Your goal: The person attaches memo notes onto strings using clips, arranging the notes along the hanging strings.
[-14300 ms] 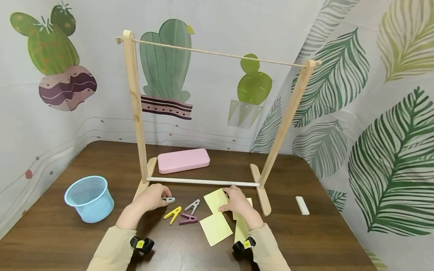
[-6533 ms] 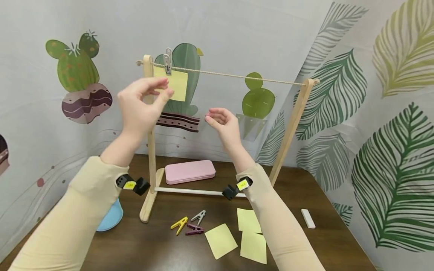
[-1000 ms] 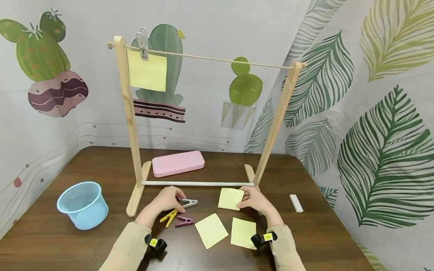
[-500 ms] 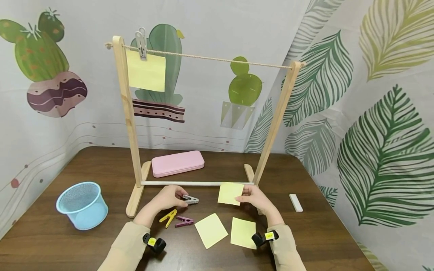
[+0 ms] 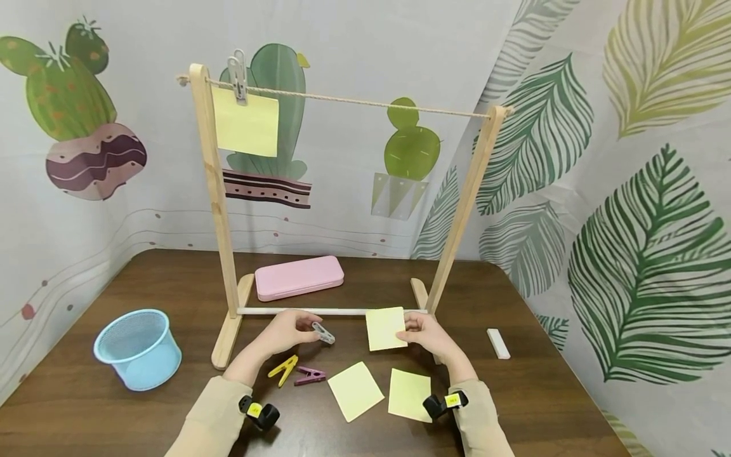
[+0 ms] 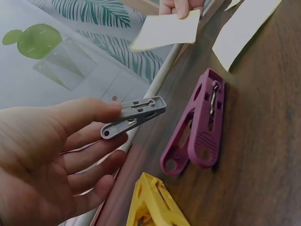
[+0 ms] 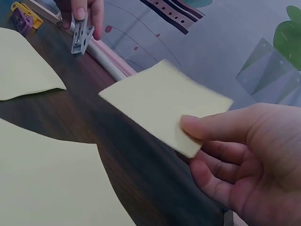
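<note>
The step in hand appears to be the preparation of a second sheet for hanging: one component is held in each hand, and neither is joined to the other. The left hand (image 5: 291, 332) pinches a grey plastic spring clip (image 5: 323, 333) by its handle end, thumb against one handle and fingers at the other; the handles stand apart and the clip's nose points away from the palm. The right hand (image 5: 431, 334) clamps a square pale-yellow paper sheet (image 5: 384, 329) near one edge, thumb on its face and fingers behind, and holds it raised off the brown wood-grain table (image 5: 542, 406). For reference, a hung pale-yellow paper sheet (image 5: 247, 127) is fastened by a mounted grey clip (image 5: 238, 79) to the thin twine cord (image 5: 365, 103), beside the left post of the light wooden stand (image 5: 216, 190). A yellow plastic clip (image 5: 283, 369) and a purple plastic clip (image 5: 310, 376) lie on the table near the left hand. The next move probably calls for lifting both held parts to the bare cord, aligning the sheet's upper edge with it, then squeezing the handles and releasing them over both layers.
</note>
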### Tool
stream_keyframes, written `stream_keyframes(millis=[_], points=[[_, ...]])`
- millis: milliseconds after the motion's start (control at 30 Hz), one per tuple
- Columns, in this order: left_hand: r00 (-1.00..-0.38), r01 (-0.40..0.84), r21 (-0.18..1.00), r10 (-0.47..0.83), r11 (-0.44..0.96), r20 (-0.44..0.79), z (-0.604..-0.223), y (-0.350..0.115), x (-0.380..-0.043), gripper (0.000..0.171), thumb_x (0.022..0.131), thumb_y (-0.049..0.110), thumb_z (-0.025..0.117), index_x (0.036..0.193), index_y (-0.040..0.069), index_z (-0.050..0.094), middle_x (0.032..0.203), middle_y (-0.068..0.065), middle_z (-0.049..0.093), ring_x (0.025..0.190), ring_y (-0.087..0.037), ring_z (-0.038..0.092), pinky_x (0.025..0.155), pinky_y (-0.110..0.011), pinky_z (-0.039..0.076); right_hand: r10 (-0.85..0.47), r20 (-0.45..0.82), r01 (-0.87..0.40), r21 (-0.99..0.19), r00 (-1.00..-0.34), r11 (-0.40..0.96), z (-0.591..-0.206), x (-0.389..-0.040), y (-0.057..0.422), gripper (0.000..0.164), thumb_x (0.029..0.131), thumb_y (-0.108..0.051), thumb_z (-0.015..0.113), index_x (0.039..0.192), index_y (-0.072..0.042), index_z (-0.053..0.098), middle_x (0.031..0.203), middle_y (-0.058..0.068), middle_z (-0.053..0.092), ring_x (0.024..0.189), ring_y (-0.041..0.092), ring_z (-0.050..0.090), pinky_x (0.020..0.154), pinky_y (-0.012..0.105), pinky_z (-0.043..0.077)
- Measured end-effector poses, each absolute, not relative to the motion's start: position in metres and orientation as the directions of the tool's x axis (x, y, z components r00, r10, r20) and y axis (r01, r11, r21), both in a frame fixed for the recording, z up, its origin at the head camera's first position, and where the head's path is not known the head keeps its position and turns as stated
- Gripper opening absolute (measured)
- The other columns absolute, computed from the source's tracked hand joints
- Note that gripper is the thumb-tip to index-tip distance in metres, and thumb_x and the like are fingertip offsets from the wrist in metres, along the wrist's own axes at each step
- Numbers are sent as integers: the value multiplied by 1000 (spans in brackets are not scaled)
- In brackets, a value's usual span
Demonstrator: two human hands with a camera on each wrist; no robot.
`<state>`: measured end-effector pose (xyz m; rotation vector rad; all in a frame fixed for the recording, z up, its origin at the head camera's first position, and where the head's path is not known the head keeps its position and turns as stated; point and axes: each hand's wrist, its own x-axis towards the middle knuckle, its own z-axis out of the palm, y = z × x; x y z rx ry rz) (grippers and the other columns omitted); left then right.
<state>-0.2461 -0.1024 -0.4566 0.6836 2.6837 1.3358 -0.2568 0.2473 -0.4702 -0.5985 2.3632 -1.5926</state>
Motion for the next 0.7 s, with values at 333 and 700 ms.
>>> stream_keyframes(millis=[333, 700], points=[[-912, 363, 772, 368, 522, 180, -458, -100, -246, 37, 87, 21, 73, 116, -2, 69, 99, -10, 73, 90, -20, 66, 80, -34, 54, -443, 45, -213, -917, -896, 337, -472, -260, 245, 31, 92, -6, 65, 116, 14, 57, 97, 18, 68, 81, 5, 61, 74, 22, 49], [-937, 322, 824, 281, 466, 208, -456, -97, -245, 37, 88, 22, 73, 118, 2, 69, 108, -11, 72, 93, -20, 65, 78, -32, 52, -438, 57, -233, -904, -897, 359, -465, -256, 242, 28, 92, -5, 65, 113, 12, 58, 96, 20, 68, 80, 5, 60, 75, 22, 49]])
